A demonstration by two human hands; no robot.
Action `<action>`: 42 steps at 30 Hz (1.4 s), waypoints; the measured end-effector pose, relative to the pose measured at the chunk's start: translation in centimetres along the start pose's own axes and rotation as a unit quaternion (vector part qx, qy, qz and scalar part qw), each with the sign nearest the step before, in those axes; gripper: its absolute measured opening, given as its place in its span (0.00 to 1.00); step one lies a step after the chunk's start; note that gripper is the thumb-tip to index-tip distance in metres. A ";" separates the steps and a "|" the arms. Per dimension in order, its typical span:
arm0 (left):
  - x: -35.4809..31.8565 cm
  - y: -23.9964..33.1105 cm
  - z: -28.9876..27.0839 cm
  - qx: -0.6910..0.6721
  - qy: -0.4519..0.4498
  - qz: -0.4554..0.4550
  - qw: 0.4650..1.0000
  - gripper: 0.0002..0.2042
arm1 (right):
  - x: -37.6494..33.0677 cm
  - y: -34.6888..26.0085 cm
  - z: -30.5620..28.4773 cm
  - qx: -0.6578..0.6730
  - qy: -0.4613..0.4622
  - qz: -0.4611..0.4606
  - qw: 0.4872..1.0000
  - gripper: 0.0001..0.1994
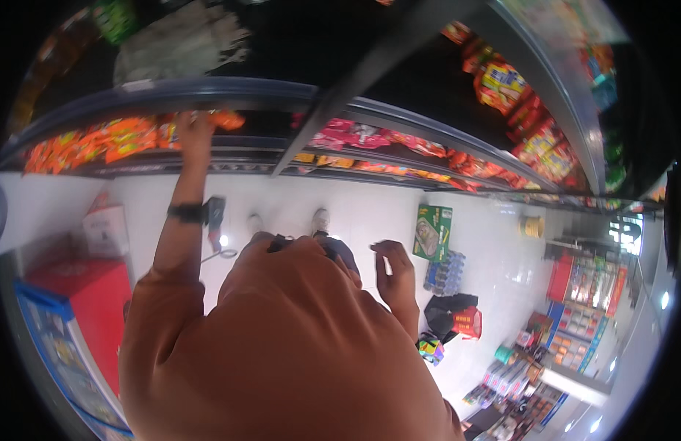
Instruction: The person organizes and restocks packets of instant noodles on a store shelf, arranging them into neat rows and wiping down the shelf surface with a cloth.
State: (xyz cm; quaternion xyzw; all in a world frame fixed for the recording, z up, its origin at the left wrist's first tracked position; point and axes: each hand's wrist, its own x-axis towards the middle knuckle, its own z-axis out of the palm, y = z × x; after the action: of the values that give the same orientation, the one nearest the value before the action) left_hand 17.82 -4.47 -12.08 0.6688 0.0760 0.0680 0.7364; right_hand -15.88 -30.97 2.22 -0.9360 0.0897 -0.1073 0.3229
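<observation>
My left arm reaches forward to a shelf tier, a dark band on the wrist. My left hand is closed at an orange snack packet that sticks out to the right of the fingers; the fingertips are slightly blurred. Left of that hand lies a row of orange snack packets on the same tier. To its right the tier shows a dark gap, then pink packets. My right hand hangs at my right side, fingers loosely curved and apart from the thumb, with nothing visible in it.
A dark shelf upright divides the rack. Red and yellow packets fill the upper right shelf. On the floor at right are a green carton, shrink-wrapped bottles and a black bag. A red freezer stands at left.
</observation>
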 end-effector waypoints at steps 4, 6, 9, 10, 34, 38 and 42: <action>-5.1 4.8 -4.3 0.063 -0.033 0.045 0.996 0.10 | 2.2 0.1 0.3 0.024 -0.025 -0.050 0.998 0.09; -8.3 9.7 -6.1 0.049 -0.099 -0.024 0.994 0.11 | 3.4 0.7 -0.1 0.036 -0.031 -0.090 0.995 0.08; -12.4 14.6 -7.6 0.200 -0.269 -0.050 0.941 0.15 | 4.9 2.4 -0.3 0.044 -0.079 -0.160 0.983 0.10; -13.5 15.2 -7.9 0.217 -0.313 -0.080 0.921 0.15 | 5.4 2.8 -0.3 0.055 -0.069 -0.164 0.982 0.10; -18.3 20.5 35.0 -0.017 -0.376 -0.071 0.924 0.27 | 7.3 16.3 -18.0 0.396 0.111 -0.049 0.910 0.27; -14.8 19.1 39.9 -0.090 -0.378 -0.109 0.915 0.26 | 4.0 20.1 -17.4 0.420 0.116 0.025 0.900 0.20; -12.7 18.0 43.2 -0.093 -0.355 -0.015 0.930 0.24 | 1.0 22.7 -16.4 0.445 0.152 0.064 0.880 0.16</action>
State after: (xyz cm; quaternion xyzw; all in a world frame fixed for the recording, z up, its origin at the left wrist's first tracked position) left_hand 14.20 -47.37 10.15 0.5762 -0.1873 -0.1780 0.7754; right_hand -21.42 -58.39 0.80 -0.6579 0.1397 -0.2560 0.6943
